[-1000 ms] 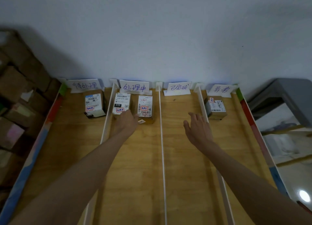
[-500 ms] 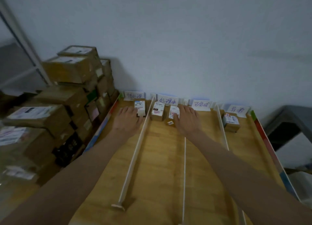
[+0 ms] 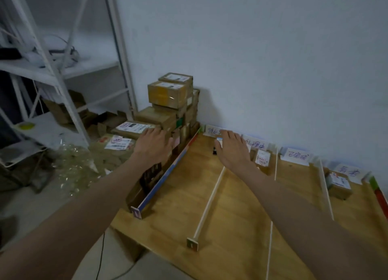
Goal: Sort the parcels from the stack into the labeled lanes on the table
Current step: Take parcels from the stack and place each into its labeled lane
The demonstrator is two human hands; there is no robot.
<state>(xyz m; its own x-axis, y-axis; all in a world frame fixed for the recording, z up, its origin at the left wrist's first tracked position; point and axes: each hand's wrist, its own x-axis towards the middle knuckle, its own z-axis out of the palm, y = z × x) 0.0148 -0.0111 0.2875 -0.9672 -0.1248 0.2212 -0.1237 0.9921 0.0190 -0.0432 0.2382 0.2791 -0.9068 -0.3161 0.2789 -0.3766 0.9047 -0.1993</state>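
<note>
A stack of brown cardboard parcels (image 3: pixel 170 94) stands left of the wooden table (image 3: pixel 241 227), against the wall. My left hand (image 3: pixel 154 146) reaches over the lower parcels of the stack with fingers spread and holds nothing. Above the first lane hovers my right hand (image 3: pixel 233 148), also empty and spread, partly hiding a small parcel (image 3: pixel 218 142) there. One parcel (image 3: pixel 262 158) shows in the second lane and another parcel (image 3: pixel 339 184) sits in the fourth. Handwritten lane labels (image 3: pixel 298 155) stand along the wall.
Thin white dividers (image 3: pixel 210 204) split the table into lanes, and a coloured side rail (image 3: pixel 165 178) runs along its left edge. A white metal shelf rack (image 3: pixel 58 73) stands at the left. Crumpled clear plastic (image 3: pixel 79 166) and loose cartons lie on the floor below it.
The view has swung left, bringing the stack and shelf into sight. My left hand moved off the table to the stack. My right hand moved left from the second lane to the first.
</note>
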